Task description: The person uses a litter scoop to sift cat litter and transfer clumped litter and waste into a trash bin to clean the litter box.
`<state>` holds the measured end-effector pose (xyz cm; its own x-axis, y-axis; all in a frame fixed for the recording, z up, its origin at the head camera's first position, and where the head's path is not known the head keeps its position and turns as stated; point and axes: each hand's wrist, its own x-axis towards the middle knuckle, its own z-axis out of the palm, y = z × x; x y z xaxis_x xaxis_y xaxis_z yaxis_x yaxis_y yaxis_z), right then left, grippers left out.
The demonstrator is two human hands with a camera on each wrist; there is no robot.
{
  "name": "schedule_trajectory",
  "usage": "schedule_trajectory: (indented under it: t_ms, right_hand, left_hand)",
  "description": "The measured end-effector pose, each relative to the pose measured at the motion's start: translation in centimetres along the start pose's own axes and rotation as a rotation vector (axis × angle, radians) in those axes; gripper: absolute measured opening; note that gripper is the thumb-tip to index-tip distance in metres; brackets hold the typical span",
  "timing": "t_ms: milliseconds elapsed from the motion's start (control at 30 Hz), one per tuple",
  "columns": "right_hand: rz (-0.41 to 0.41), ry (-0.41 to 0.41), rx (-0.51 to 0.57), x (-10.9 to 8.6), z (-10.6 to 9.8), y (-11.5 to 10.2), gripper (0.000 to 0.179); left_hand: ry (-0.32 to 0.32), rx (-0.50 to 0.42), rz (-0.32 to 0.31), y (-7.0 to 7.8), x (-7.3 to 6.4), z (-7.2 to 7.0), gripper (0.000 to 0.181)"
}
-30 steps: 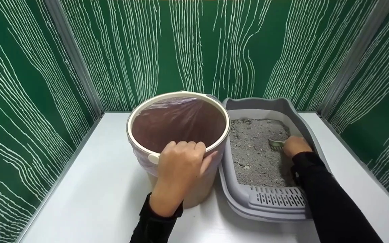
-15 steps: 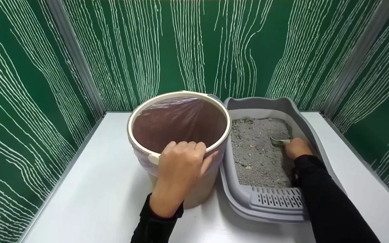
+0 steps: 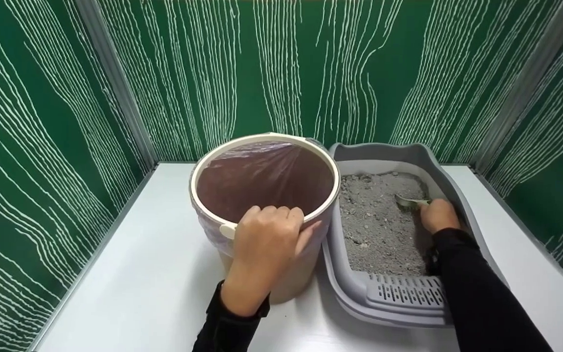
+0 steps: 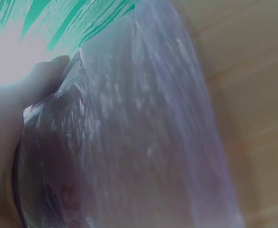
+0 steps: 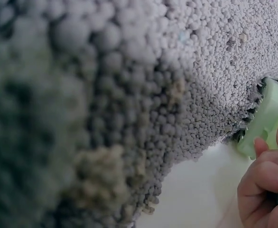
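Note:
My left hand [image 3: 264, 244] grips the near rim of a cream trash bin [image 3: 293, 278], fingers curled over the edge. A clear plastic bag [image 4: 129, 133] lines the bin and folds down over its outside. In the litter box [image 3: 347, 281] to the right, my right hand [image 3: 439, 215] holds a green litter scoop [image 5: 269, 111] by its handle. The scoop's toothed edge is in the grey granular litter [image 3: 379, 225], by the box's right wall. In the right wrist view, my curled fingers [image 5: 262, 183] are around the handle; part of the grip is cut off by the frame edge.
The bin and litter box stand side by side on a white table [image 3: 130, 274]. Green panels [image 3: 242, 73] with white wavy lines enclose the back and sides, joined by grey metal posts [image 3: 120, 88]. A slotted ledge [image 3: 403, 291] forms the box's near end.
The right hand has shifted slightly right with the scoop, whose head has tilted. The left hand keeps its grip on the bin rim. The head view has turned a little left.

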<state>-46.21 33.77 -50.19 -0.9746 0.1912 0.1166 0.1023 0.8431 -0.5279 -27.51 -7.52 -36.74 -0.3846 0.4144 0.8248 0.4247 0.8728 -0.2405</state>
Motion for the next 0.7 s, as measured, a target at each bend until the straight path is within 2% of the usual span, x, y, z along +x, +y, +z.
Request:
schedule_trajectory:
  t_ms: [167,400,700]
  right_hand:
    - [-0.029,0.059,0.015,0.1,0.0,0.2,0.042]
    - [-0.004,0.106,0.067,0.1,-0.1,-0.1,0.038]
    - [-0.021,0.204,0.082,-0.3,-0.2,-1.2,0.037]
  left_hand:
    - [-0.005,-0.004,-0.002,0.0,0.0,0.0,0.049]
    - [-0.024,-0.016,-0.017,0.1,0.0,-0.3,0.049]
    - [-0.015,-0.003,-0.012,0.1,0.0,-0.1,0.05]
